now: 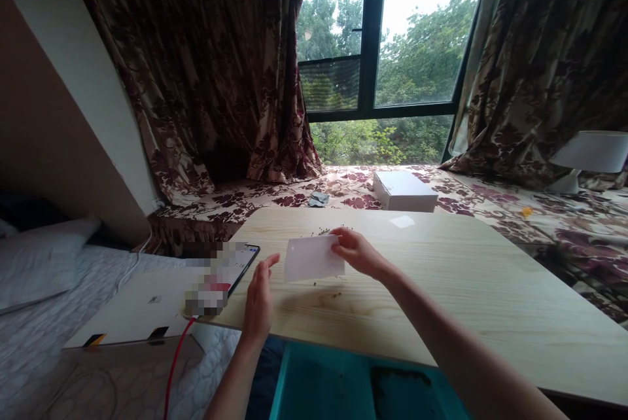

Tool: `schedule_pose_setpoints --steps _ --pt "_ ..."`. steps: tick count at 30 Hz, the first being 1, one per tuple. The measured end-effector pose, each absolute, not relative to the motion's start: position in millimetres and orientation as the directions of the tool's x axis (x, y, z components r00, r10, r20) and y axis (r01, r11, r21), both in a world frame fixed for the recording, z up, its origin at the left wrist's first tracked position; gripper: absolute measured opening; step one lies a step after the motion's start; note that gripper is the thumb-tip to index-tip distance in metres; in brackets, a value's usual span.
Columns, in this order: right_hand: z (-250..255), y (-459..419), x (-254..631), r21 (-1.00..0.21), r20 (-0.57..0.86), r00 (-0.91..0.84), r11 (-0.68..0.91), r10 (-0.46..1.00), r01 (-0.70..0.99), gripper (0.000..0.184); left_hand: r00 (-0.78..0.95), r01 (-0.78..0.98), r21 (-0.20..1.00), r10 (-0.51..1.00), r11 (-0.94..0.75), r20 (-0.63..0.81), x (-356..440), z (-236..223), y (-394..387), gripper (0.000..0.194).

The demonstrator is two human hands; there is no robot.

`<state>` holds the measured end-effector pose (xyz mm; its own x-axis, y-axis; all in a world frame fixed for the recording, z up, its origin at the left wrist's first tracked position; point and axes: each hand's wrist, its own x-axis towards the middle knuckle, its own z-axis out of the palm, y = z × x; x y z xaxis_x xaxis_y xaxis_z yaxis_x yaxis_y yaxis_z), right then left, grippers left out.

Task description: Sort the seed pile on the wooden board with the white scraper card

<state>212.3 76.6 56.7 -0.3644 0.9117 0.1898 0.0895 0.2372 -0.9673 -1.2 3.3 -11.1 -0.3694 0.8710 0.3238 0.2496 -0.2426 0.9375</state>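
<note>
Right hand (pixel 357 251) is pinching a white sheet (pixel 313 259) by its right edge, fingers nearly closed over it. Sheet is sitting mid-table, toward the near side of a scatter of dark specks (pixel 324 231); whether its lower edge is touching the table (pixel 441 276), cannot tell.

Left hand (pixel 260 299) is standing half open just beside the sheet's left edge, fingers extended, apart from it and holding nothing that shows.

Progress, by judgement: the work is looking part-way at most. Sheet is in hand, so that much is done. Specks are mostly lying loose beyond its top edge, a few more on the near side; none are showing on its visible face. They are seemingly all remaining to be dealt with; any behind the sheet are hidden.

Below the near edge, a teal tray (pixel 318 387) is showing, dark matter (pixel 417 375) marking its right section; what that is, too dim to say. Phone (pixel 246 262) is lying left of the left hand; a small white scrap (pixel 402 221) is lying near the far edge.
</note>
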Motion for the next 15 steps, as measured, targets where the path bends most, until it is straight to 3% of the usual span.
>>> schedule_pose_setpoints --steps 4,11,15 --pt "58.5 83.2 201.1 -0.968 0.149 -0.415 0.219 0.897 0.124 0.015 -0.409 0.227 0.941 0.852 -0.251 0.326 -6.3 -7.5 -1.5 0.056" --pt "59.2 98.1 182.1 -0.984 0.096 -0.503 0.159 0.859 0.083 0.015 -0.452 0.358 0.896 0.792 -0.261 0.411 -16.6 22.0 -17.3 0.048" --pt "54.1 104.8 172.9 -0.985 0.049 -0.558 0.132 0.828 0.109 0.019 -0.469 0.322 0.918 0.803 -0.231 0.367 -19.5 19.1 -15.1 0.045"
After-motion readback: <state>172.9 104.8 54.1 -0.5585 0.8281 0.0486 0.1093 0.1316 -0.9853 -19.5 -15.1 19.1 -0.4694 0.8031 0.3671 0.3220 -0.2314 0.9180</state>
